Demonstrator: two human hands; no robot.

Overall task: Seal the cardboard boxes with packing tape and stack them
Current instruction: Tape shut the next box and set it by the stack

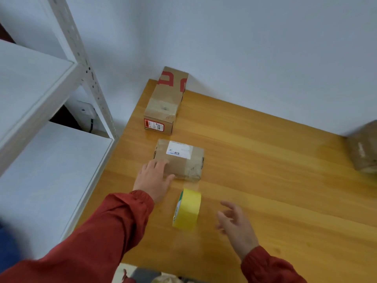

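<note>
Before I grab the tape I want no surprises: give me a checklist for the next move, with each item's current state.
1. Labelled box steadied: ok, left hand rests on its near-left corner.
2. Tape roll at hand: ok, standing on edge between the hands.
3. Right hand free: ok, open beside the roll, holding nothing.
4. Tape's loose end located: cannot tell.
5. Boxes stacked: not ok, long box lies apart behind the labelled one.

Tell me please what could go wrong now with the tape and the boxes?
The yellow tape roll stands on its edge; the open right hand beside it could bump it, and it may roll away.
The left hand rests only on the near left corner of the small box, so the box may turn if pushed.
</note>
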